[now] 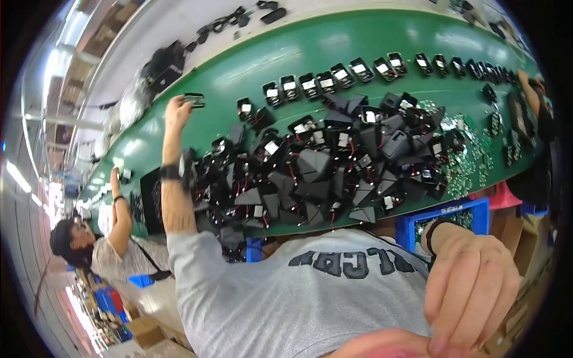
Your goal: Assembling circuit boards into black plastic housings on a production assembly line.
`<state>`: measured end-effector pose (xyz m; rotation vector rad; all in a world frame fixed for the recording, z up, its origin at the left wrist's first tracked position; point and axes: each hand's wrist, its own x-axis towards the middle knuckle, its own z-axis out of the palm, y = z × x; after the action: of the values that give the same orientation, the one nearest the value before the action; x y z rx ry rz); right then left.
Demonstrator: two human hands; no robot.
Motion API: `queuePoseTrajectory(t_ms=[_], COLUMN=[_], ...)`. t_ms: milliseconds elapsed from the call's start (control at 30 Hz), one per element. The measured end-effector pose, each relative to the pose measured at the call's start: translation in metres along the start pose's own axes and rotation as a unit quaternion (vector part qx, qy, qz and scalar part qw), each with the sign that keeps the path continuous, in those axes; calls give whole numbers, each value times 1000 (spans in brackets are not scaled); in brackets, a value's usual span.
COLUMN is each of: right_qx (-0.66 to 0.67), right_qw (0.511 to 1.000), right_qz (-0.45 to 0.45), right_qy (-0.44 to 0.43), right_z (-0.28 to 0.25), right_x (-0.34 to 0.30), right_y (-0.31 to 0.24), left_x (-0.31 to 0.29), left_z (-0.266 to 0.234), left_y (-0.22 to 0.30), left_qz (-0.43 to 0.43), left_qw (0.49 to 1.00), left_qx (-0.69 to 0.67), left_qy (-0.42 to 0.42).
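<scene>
My left hand [177, 111] reaches far out over the green table. Its fingertips grip the near end of a small black housing [194, 100] with a pale part inside. My right hand [471, 286] is raised close in front of me, off the table at the lower right. Its fingers are curled together, and whatever they may hold is hidden. Between my arms lies a big pile of black plastic housings [313, 164], many with red wires and white labels. Behind the pile stands a row of open black housings [307, 82], running to the right.
Green circuit boards [465, 155] lie heaped at the pile's right. A blue bin [480, 218] with more boards stands below the table edge. A co-worker [107, 250] works at the left; another person's arm [528, 89] reaches in at the far right. A black tray [152, 200] lies left of the pile.
</scene>
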<state>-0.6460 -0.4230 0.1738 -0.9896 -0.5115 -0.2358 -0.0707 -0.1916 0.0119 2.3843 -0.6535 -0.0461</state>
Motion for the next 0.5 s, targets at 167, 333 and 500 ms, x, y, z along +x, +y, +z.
queuePoseTrajectory(t_ms=[167,333,500], right_qx=[-80,-104,-157], right_qw=[946,972,982], right_qz=[-182,-189,-73], right_qy=[-256,-88,77], right_z=[-33,-77,-110], right_x=[-4,-65,-108], right_y=[28,39,58], left_x=[18,-7,-154], left_z=[53,-34,-98], left_y=[-48,-125,33], left_qz=[2,313,102], left_qw=[949,869,966], left_qx=[214,343,-223], left_qy=[-230,172,86])
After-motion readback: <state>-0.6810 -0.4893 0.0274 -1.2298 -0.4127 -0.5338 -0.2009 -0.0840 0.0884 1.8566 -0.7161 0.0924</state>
